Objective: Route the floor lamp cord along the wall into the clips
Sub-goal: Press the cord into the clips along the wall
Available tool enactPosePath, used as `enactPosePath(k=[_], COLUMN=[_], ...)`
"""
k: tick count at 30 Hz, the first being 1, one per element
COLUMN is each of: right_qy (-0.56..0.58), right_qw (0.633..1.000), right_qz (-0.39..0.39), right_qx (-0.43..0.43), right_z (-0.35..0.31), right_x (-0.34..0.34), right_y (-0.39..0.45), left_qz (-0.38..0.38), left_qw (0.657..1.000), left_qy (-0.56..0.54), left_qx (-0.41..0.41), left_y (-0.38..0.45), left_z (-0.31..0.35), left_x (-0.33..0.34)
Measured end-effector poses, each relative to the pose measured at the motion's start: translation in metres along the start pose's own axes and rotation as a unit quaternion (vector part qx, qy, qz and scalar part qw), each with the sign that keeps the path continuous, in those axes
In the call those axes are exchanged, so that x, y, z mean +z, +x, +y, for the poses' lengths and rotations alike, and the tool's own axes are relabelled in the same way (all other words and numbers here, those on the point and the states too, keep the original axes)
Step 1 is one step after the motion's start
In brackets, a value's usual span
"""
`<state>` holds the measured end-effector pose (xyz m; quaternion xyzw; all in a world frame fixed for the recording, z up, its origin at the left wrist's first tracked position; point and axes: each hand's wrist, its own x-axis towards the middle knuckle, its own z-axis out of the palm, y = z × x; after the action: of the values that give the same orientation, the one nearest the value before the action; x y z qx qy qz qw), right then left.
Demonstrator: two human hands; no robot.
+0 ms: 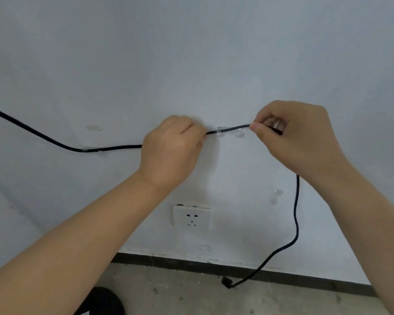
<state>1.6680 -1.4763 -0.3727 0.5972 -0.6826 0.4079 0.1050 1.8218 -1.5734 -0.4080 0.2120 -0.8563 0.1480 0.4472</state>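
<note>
A black lamp cord [43, 137] comes in from the upper left and runs along the pale wall. It sits in a clear clip [91, 149] at the left. My left hand [172, 147] pinches the cord just left of a second clear clip [222, 131], where the cord passes through. My right hand [298, 135] pinches the cord to the right of a third clear clip [239, 133], holding the stretch taut just above that clip. Below my right hand the cord hangs down to its plug [226, 282] on the floor. A fourth clear clip [276, 196] lower right holds nothing.
A white wall socket [192, 218] is mounted below the hands. A dark baseboard [191, 264] runs along the foot of the wall above a grey concrete floor [191, 294]. A dark object [102, 301] lies at the bottom edge.
</note>
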Motion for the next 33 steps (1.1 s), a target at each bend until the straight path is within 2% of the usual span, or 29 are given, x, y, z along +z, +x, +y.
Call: enactPosePath(k=[8, 14, 20, 22, 24, 26, 28, 31, 33], right_qy=[0.048, 0.179, 0.265, 0.283, 0.295, 0.298, 0.299, 0.261, 0.237], right_qw=[0.997, 0.974, 0.944, 0.93, 0.913, 0.896, 0.873, 0.869, 0.878], right_qz=[0.048, 0.009, 0.001, -0.011, -0.015, -0.033, -0.06, -0.132, -0.139], right_qx=[0.039, 0.138, 0.196, 0.234, 0.282, 0.328, 0.381, 0.398, 0.393], right_z=[0.022, 0.043, 0.061, 0.061, 0.061, 0.062, 0.062, 0.063, 0.063], right_x=[0.012, 0.016, 0.031, 0.043, 0.049, 0.051, 0.05, 0.049, 0.048], right_y=[-0.036, -0.064, -0.105, -0.118, -0.133, -0.149, -0.171, -0.192, -0.187], left_qz=[-0.016, 0.028, 0.069, 0.067, 0.017, -0.073, -0.141, -0.146, -0.137], left_qw=[0.994, 0.995, 0.994, 0.995, 0.992, 0.966, 0.916, 0.85, 0.799], left_qy=[-0.054, -0.045, 0.047, -0.004, -0.112, -0.24, -0.347, -0.447, -0.504], left_qx=[0.094, 0.086, 0.075, 0.078, 0.047, -0.061, -0.147, -0.239, -0.297], left_y=[0.011, 0.002, -0.04, -0.058, -0.068, -0.067, -0.064, -0.061, -0.061], left_z=[0.02, 0.022, 0.032, 0.037, 0.047, 0.059, 0.073, 0.094, 0.101], left_x=[0.008, 0.022, 0.043, 0.048, 0.05, 0.049, 0.051, 0.059, 0.061])
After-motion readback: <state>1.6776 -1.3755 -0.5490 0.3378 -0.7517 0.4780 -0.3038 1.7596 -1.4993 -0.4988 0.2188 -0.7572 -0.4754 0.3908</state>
